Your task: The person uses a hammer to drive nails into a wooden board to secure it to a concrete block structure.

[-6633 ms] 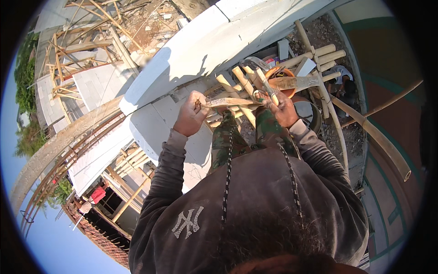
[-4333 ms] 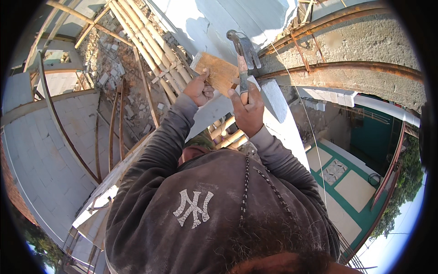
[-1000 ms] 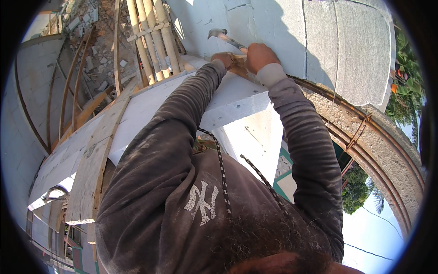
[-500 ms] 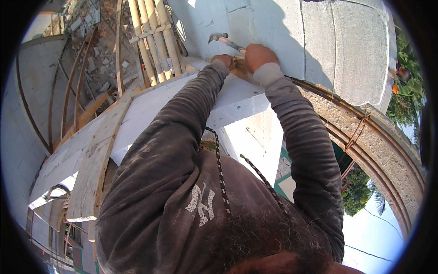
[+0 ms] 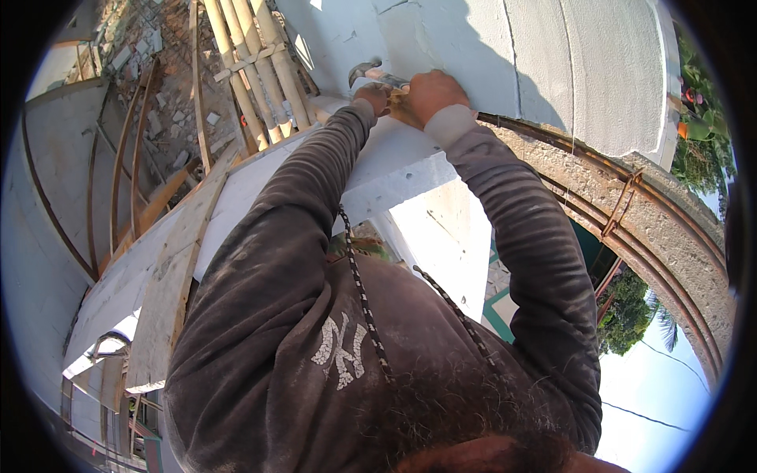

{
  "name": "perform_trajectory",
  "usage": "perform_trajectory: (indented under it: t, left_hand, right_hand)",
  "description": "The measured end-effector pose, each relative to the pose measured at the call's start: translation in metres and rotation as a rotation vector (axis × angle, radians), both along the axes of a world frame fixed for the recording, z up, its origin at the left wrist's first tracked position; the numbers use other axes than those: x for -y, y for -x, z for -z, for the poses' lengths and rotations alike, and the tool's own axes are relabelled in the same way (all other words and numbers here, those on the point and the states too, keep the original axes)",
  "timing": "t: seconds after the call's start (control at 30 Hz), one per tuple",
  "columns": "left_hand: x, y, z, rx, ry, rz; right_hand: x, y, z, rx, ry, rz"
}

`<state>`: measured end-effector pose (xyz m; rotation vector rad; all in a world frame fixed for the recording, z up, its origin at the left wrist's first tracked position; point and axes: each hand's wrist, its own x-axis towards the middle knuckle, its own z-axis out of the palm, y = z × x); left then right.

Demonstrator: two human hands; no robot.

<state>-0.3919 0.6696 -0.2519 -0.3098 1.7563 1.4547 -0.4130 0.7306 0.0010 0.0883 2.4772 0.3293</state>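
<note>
At the far side of the white slab, my right hand [image 5: 438, 95] is closed round the handle of a claw hammer [image 5: 385, 76]. The hammer's metal head points left and sits just beyond my left hand [image 5: 374, 98]. That left hand is closed, its fingers curled close to a short yellowish piece of wood [image 5: 404, 109] between my two hands. Whatever the left fingers grip is hidden. Both hands are against the foot of a pale blue-grey block wall [image 5: 418, 43], partly in shadow.
Wooden planks [image 5: 169, 299] lie along the left. Beyond them stand tied bamboo poles [image 5: 254, 67] and rubble [image 5: 169, 102]. On the right runs a rough concrete beam [image 5: 670, 236] with exposed rusty rebar [image 5: 631, 201]. A white block edge [image 5: 402, 181] lies below my forearms.
The hammer head has come down closer to my left hand, and its angle has turned a little. The whole view has shifted slightly. Both hands keep their hold.
</note>
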Motion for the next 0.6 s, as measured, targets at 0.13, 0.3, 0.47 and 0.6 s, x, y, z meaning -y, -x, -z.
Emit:
perform_trajectory:
  t: [0.13, 0.3, 0.47, 0.6]
  left_hand:
    - [-0.013, -0.002, -0.004, 0.425, -0.349, -0.338]
    - [-0.009, 0.000, -0.056, 0.172, -0.157, -0.012]
    - [-0.008, 0.013, 0.001, -0.456, 0.070, 0.545]
    - [-0.017, 0.000, 0.009, 0.084, -0.385, -0.159]
  right_hand:
    - [-0.001, -0.002, 0.004, -0.062, 0.020, -0.035]
    - [-0.009, -0.013, -0.004, -0.046, 0.071, 0.055]
    - [0.026, -0.045, -0.052, -0.218, 0.261, 0.238]
    - [0.039, -0.091, -0.080, -0.195, 0.342, 0.375]
